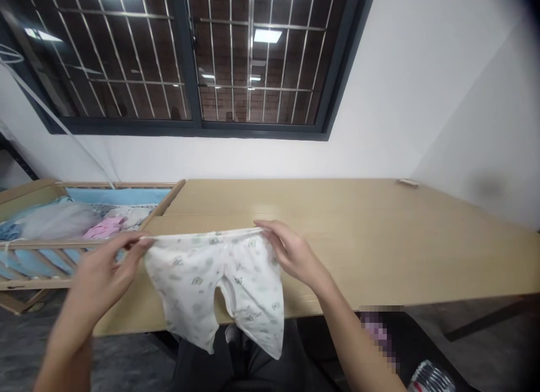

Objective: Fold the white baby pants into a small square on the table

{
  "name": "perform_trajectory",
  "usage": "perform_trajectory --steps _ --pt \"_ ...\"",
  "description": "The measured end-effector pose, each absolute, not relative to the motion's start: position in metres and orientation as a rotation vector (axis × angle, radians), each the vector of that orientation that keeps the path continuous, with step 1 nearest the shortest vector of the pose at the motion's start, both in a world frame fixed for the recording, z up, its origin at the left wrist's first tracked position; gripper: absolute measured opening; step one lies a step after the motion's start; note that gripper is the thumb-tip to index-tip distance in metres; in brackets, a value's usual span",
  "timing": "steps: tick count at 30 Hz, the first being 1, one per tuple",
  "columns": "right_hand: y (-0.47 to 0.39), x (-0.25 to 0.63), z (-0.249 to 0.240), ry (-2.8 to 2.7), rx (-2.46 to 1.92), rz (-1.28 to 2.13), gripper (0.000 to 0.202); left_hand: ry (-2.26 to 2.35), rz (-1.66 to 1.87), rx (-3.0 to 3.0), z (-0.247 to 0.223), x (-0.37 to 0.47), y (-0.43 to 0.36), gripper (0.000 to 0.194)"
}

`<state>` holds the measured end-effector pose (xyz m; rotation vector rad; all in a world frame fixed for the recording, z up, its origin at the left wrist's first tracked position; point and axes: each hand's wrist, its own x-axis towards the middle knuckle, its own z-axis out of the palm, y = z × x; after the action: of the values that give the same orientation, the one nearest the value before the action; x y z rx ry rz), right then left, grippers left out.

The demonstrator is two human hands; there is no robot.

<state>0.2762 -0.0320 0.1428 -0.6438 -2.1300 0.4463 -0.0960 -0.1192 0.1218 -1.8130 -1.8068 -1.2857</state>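
A pair of small white shorts (pixel 194 279) with a faint printed pattern is stretched by its waistband between my two hands. My left hand (pixel 107 271) pinches the left end of the waistband. At the other end, my right hand (pixel 291 251) grips the waistband with thumb and fingers. Both legs of the shorts hang down past the front edge of the wooden table (pixel 337 240), over my lap.
To the left stands a wooden crib (pixel 46 244) with blue lining; a pink cloth (pixel 104 227) and other fabrics lie in it. A small flat object (pixel 408 183) rests at the table's back right. A clear bottle (pixel 430 377) shows at lower right. A barred window (pixel 194 60) is ahead.
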Motion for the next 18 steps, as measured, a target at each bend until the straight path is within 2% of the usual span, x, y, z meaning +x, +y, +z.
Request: perform_trajectory --steps 4,7,10,14,18 --pt "0.033 0.271 0.095 -2.075 -0.938 0.493 0.023 -1.825 -1.343 -1.975 0.089 -0.075 -0.034 0.029" --pt "0.076 0.263 0.049 -2.088 -1.103 0.497 0.022 -2.079 -1.116 -2.019 0.048 -0.059 0.016 0.028" --pt "0.103 0.254 0.013 -2.137 -1.369 0.317 0.021 -2.159 -0.943 -2.056 0.015 -0.045 0.049 0.027" --pt "0.123 0.248 -0.011 -2.232 -1.630 0.113 0.024 -2.216 -0.773 -2.044 -0.007 -0.031 0.080 0.029" --pt "0.145 0.249 -0.019 -2.271 -1.667 0.103 0.027 -2.274 -0.653 -2.004 -0.016 -0.025 0.105 0.034"
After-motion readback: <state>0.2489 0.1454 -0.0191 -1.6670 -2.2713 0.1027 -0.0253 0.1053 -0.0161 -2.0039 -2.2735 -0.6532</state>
